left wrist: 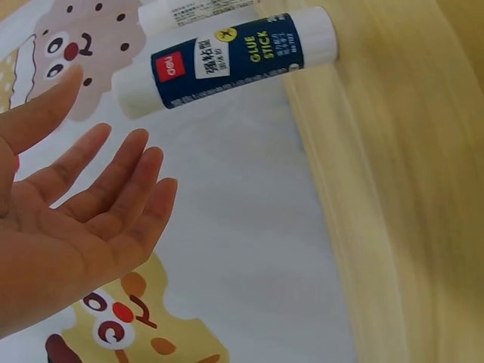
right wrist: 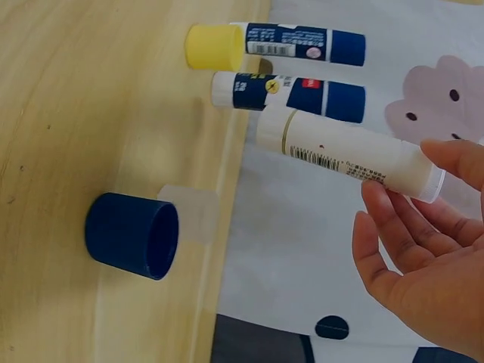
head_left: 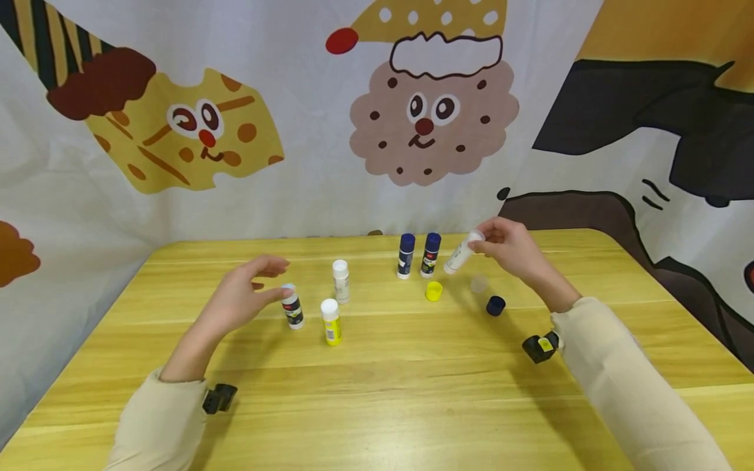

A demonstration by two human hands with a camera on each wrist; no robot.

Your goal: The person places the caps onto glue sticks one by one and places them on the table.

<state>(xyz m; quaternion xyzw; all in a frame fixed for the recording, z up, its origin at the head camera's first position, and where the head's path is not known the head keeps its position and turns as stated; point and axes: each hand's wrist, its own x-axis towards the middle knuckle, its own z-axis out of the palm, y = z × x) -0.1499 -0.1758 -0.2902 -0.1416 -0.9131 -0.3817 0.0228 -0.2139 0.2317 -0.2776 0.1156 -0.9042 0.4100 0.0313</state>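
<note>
Between the thumb and fingers of my right hand, a white glue stick is held tilted, its lower end just above or at the table; I cannot tell which. Its barcode side shows in the right wrist view. My left hand has its fingers spread beside an upright glue stick with a navy label and a white top. The left wrist view shows a gap between that stick and the fingers. Close by stand a yellow glue stick with a white top and another white glue stick.
Two navy-capped glue sticks stand upright at the back of the wooden table. Loose caps lie right of the middle: a yellow cap, a translucent cap and a navy cap. A printed curtain hangs behind the table.
</note>
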